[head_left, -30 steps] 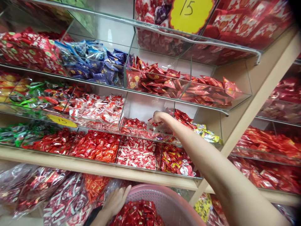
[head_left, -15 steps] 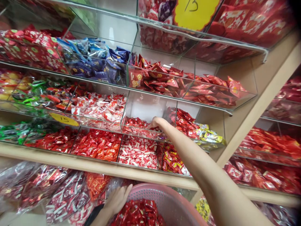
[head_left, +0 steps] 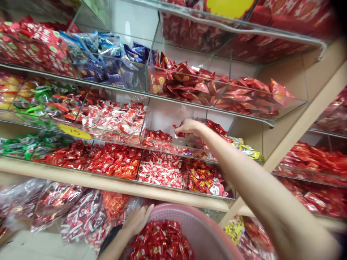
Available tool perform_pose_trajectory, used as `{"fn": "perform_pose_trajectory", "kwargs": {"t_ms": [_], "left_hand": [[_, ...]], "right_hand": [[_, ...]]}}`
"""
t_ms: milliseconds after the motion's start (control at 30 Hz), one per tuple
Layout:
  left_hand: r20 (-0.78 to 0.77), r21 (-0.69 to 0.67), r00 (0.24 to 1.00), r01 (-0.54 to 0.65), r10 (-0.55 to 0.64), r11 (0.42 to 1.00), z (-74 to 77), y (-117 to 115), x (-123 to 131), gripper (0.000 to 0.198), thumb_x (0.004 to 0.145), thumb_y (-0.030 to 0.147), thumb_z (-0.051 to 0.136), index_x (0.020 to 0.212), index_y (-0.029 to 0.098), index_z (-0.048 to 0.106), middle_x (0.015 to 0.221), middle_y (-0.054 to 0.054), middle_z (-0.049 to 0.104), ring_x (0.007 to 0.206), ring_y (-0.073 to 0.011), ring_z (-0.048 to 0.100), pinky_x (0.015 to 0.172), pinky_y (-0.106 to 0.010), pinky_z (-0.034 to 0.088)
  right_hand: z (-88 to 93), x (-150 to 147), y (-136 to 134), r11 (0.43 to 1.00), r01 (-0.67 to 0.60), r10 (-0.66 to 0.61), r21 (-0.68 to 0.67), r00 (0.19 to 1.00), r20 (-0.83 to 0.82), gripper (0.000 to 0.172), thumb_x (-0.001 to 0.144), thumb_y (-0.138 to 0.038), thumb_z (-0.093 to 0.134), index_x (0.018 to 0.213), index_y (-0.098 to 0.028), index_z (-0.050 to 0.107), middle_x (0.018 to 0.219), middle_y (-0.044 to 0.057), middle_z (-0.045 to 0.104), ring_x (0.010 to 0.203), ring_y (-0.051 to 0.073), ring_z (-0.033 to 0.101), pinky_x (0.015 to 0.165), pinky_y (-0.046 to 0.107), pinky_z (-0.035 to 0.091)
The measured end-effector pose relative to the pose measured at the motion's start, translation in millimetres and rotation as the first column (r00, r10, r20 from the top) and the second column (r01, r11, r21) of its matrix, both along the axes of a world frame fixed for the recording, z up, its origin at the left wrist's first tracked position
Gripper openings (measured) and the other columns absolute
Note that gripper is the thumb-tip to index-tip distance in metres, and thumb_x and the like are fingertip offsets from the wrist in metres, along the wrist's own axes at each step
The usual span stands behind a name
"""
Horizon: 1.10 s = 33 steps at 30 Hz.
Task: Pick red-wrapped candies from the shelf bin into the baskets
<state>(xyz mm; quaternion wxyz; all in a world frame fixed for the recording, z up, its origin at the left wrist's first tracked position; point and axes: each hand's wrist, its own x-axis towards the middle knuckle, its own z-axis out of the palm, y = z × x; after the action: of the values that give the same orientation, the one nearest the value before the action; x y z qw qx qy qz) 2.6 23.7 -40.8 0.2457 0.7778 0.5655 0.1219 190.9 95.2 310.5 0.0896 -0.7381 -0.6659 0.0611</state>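
My right hand (head_left: 189, 127) reaches into a clear shelf compartment (head_left: 168, 119) in the middle row, fingers closed around small red candy packets (head_left: 179, 134). More red packets (head_left: 157, 137) lie at the bottom of that compartment. My left hand (head_left: 137, 220) grips the rim of a pink perforated basket (head_left: 189, 224) at the bottom of the view. The basket holds a heap of the same red packets (head_left: 159, 242).
Glass-fronted bins hold red, blue (head_left: 108, 65), green (head_left: 24, 144) and white-and-red candies (head_left: 159, 169). A yellow price tag (head_left: 73, 131) hangs on the left. Clear bulk bags (head_left: 67, 216) lie below the wooden shelf edge (head_left: 108, 184). A wooden post (head_left: 298, 119) stands right.
My right hand has lifted slightly inside the compartment with red packets pinched in it. The view has tilted down a little. My left hand stays on the basket rim.
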Motion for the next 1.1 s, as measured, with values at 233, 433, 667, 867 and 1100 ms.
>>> {"fn": "perform_pose_trajectory", "kwargs": {"t_ms": [233, 433, 667, 867, 1100], "left_hand": [[-0.066, -0.009, 0.998, 0.018, -0.019, 1.0, 0.3, 0, 0, 0.077, 0.078, 0.066, 0.003, 0.088, 0.018, 0.063, 0.088, -0.013, 0.066, 0.09, -0.0281, 0.059, 0.076, -0.037, 0.04], [-0.082, -0.015, 0.996, 0.041, -0.042, 0.999, 2.1, -1, 1, 0.08, 0.079, 0.064, -0.001, 0.089, 0.018, 0.063, 0.089, -0.014, 0.065, 0.089, -0.0283, 0.059, 0.076, -0.038, 0.041], [-0.122, -0.018, 0.992, 0.024, -0.026, 1.0, -1.7, 0, 1, 0.077, 0.08, 0.062, 0.001, 0.094, 0.018, 0.063, 0.09, -0.014, 0.065, 0.091, -0.0294, 0.059, 0.078, -0.04, 0.04], [-0.115, -0.038, 0.993, 0.013, -0.017, 0.999, 0.3, -2, -1, 0.068, 0.083, 0.058, 0.01, 0.104, 0.018, 0.061, 0.096, -0.013, 0.065, 0.095, -0.0254, 0.058, 0.082, -0.034, 0.039], [-0.135, -0.025, 0.99, 0.022, -0.025, 0.999, 1.2, -3, 1, 0.074, 0.082, 0.06, 0.004, 0.102, 0.017, 0.061, 0.094, -0.014, 0.064, 0.093, -0.0278, 0.058, 0.08, -0.038, 0.04]], "right_hand": [[-2.3, 1, -115, 0.891, -0.427, 0.45, 0.157, 0.875, -0.177, 0.028, 0.077, -0.038, 0.051, 0.09, -0.014, 0.056, 0.069, 0.001, 0.054, 0.061, 0.01, 0.046, 0.052, 0.022, 0.035], [-143.0, -2, -146, 0.764, -0.64, 0.594, -0.076, 0.745, -0.304, 0.026, 0.072, -0.03, 0.056, 0.095, -0.019, 0.056, 0.074, -0.001, 0.057, 0.061, 0.01, 0.046, 0.054, 0.02, 0.034], [-254.2, 12, -95, 0.755, -0.585, 0.62, -0.296, 0.784, 0.033, 0.028, 0.067, -0.023, 0.059, 0.093, -0.014, 0.056, 0.086, 0.006, 0.062, 0.069, 0.015, 0.053, 0.056, 0.023, 0.033], [-250.6, -4, -90, 0.684, -0.623, 0.708, -0.379, 0.693, 0.138, 0.031, 0.066, -0.02, 0.062, 0.096, -0.015, 0.058, 0.097, 0.008, 0.063, 0.083, 0.02, 0.058, 0.066, 0.025, 0.041], [-268.1, -16, -100, 0.739, -0.589, 0.666, -0.326, 0.71, 0.226, 0.029, 0.071, -0.014, 0.055, 0.1, -0.011, 0.059, 0.103, 0.012, 0.062, 0.095, 0.023, 0.058, 0.079, 0.029, 0.043]]}}
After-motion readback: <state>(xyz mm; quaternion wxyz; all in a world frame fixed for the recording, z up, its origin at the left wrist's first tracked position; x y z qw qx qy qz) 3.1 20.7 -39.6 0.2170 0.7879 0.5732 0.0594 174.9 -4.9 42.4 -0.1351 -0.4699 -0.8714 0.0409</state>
